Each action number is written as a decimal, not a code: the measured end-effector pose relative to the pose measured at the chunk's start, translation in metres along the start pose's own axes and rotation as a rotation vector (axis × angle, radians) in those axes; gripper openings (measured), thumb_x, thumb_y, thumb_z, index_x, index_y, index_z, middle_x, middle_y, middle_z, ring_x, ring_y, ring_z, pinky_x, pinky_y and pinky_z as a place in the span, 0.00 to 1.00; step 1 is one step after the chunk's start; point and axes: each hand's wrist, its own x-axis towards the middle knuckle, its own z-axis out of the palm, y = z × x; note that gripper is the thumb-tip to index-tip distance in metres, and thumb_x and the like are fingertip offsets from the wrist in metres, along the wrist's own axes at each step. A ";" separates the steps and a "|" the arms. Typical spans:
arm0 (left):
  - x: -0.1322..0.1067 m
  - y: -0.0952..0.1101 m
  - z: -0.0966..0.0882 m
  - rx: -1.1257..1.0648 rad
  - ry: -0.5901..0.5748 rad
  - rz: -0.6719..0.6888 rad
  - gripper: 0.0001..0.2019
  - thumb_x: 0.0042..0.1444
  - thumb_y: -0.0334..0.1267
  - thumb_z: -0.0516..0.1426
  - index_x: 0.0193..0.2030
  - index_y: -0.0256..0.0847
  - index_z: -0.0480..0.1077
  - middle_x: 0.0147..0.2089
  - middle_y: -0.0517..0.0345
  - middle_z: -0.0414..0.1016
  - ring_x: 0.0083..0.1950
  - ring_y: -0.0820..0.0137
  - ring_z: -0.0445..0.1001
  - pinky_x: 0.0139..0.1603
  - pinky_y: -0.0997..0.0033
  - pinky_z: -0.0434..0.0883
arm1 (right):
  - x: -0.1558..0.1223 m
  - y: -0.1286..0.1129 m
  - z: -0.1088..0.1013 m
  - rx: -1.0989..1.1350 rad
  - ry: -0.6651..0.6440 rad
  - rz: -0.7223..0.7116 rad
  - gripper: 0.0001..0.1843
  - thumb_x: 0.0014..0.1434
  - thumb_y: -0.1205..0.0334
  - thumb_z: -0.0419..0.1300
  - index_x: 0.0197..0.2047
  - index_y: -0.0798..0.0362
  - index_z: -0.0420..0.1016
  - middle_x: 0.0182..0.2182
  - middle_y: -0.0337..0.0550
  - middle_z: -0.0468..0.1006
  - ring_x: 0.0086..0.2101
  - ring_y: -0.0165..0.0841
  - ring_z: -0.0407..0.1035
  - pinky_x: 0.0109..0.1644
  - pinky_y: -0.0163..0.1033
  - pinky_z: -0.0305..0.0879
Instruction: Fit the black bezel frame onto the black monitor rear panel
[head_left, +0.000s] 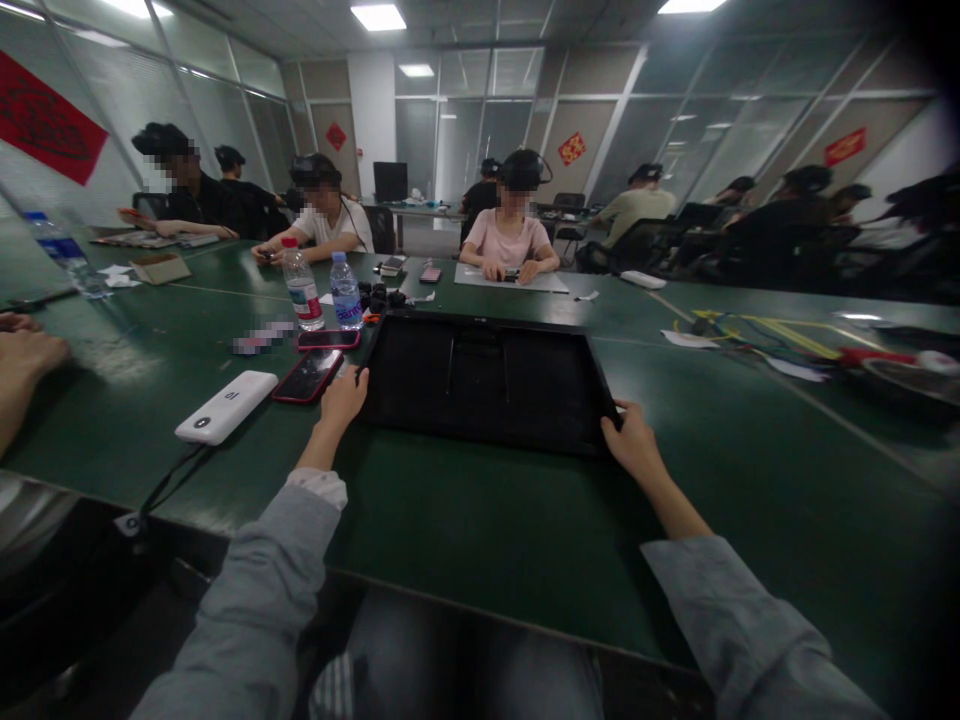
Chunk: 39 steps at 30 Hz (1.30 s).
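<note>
A flat black monitor panel (487, 380) lies back side up on the green table (480, 520) in front of me. My left hand (343, 397) grips its near left corner, fingers curled over the edge. My right hand (634, 440) holds the near right corner the same way. Both of my arms wear grey sleeves.
Left of the panel lie two phones (309, 374), a white power bank (226, 406) with a cable, and two water bottles (303, 290). A pile of small black parts (379, 297) sits behind. Other people sit around the table; someone's hand (26, 355) rests at far left. Yellow cables (772, 335) lie right.
</note>
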 end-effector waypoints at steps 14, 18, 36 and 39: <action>-0.002 0.002 -0.002 -0.004 -0.003 -0.001 0.26 0.72 0.52 0.41 0.66 0.42 0.65 0.56 0.38 0.79 0.57 0.50 0.78 0.55 0.53 0.71 | 0.000 0.000 0.001 0.023 0.023 -0.001 0.27 0.60 0.60 0.55 0.61 0.60 0.66 0.43 0.58 0.80 0.39 0.43 0.76 0.47 0.46 0.70; -0.002 0.002 -0.002 -0.004 -0.006 -0.006 0.26 0.71 0.52 0.41 0.66 0.42 0.65 0.57 0.38 0.79 0.57 0.49 0.78 0.55 0.52 0.71 | -0.001 -0.001 0.001 0.015 0.020 0.006 0.27 0.60 0.60 0.55 0.61 0.59 0.66 0.42 0.56 0.80 0.39 0.43 0.76 0.46 0.46 0.70; -0.002 0.001 0.000 0.009 0.005 0.005 0.26 0.72 0.52 0.41 0.66 0.41 0.65 0.56 0.37 0.79 0.57 0.50 0.78 0.55 0.53 0.72 | -0.002 -0.006 -0.002 -0.011 -0.004 -0.007 0.27 0.61 0.60 0.53 0.62 0.62 0.65 0.46 0.61 0.79 0.42 0.45 0.76 0.49 0.47 0.69; -0.002 0.001 0.000 0.016 0.011 0.011 0.26 0.72 0.51 0.41 0.66 0.41 0.65 0.55 0.38 0.79 0.56 0.50 0.78 0.55 0.54 0.72 | -0.002 -0.007 -0.002 -0.020 -0.011 0.010 0.27 0.62 0.60 0.53 0.63 0.62 0.64 0.46 0.61 0.79 0.41 0.46 0.76 0.50 0.48 0.69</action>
